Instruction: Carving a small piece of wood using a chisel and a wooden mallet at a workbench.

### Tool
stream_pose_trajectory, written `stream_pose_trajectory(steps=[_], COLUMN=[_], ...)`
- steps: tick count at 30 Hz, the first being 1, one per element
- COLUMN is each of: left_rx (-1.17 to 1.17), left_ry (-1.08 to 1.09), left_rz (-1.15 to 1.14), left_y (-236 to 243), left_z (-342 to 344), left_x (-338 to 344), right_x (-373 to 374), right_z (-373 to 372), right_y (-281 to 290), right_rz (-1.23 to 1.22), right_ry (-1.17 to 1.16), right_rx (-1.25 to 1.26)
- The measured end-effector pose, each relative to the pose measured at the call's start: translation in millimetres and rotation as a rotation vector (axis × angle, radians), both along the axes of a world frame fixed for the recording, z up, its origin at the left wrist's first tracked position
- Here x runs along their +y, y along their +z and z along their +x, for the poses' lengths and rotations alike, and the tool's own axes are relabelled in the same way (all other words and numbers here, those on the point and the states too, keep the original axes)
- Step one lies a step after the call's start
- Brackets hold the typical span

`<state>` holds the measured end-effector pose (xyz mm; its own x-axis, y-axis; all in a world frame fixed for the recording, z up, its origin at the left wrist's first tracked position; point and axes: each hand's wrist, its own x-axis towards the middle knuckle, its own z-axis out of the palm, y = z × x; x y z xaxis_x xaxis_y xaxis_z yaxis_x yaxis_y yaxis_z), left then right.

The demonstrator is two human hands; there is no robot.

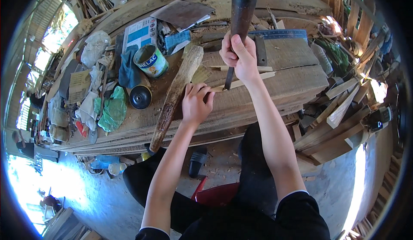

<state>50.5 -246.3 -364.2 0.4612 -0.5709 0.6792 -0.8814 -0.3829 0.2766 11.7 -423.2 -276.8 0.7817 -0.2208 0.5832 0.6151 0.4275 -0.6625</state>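
Observation:
My right hand (241, 58) is wrapped round a chisel (244, 12) with a thick dark handle, held upright. Its narrow blade points down, the tip at a thin pale wooden strip (251, 80) lying on the workbench of stacked planks (284, 78). My left hand (197, 104) is closed at the strip's left end, fingers pinching it against the wood. Just left of that hand lies a long rough wooden billet (180, 85), slanting toward me over the bench edge. Another thin wooden strip (258, 68) lies behind the chisel blade.
At the left of the bench stand an open paint can (151, 61), a round black lid or cup (140, 97), a blue cloth (128, 69) and a green plastic bag (113, 109). A blue ruler-like strip (279, 34) lies at the back. Loose boards (340, 128) crowd the right.

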Motion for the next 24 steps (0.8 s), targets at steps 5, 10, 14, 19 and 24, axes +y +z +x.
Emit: stream_pose_trajectory(steps=[5, 10, 14, 19, 24], left_rx=[-0.244, 0.341, 0.482, 0.665, 0.383], left_ry=[0.403, 0.645, 0.497, 0.075, -0.177], left_rz=[0.16, 0.582, 0.528, -0.116, -0.376], left_y=[28, 47, 75, 194, 331], left_z=[-5, 12, 21, -8, -53], left_x=[23, 55, 68, 102, 114], right_x=[5, 19, 26, 28, 28], right_z=[3, 2, -4, -8, -3], right_y=[-6, -6, 2, 5, 4], right_rz=[0.014, -0.043, -0.099, -0.168, -0.056], right_ry=[-0.028, -0.086, -0.122, -0.189, -0.114], right_rx=[-0.014, 0.001, -0.012, 0.056, 0.028])
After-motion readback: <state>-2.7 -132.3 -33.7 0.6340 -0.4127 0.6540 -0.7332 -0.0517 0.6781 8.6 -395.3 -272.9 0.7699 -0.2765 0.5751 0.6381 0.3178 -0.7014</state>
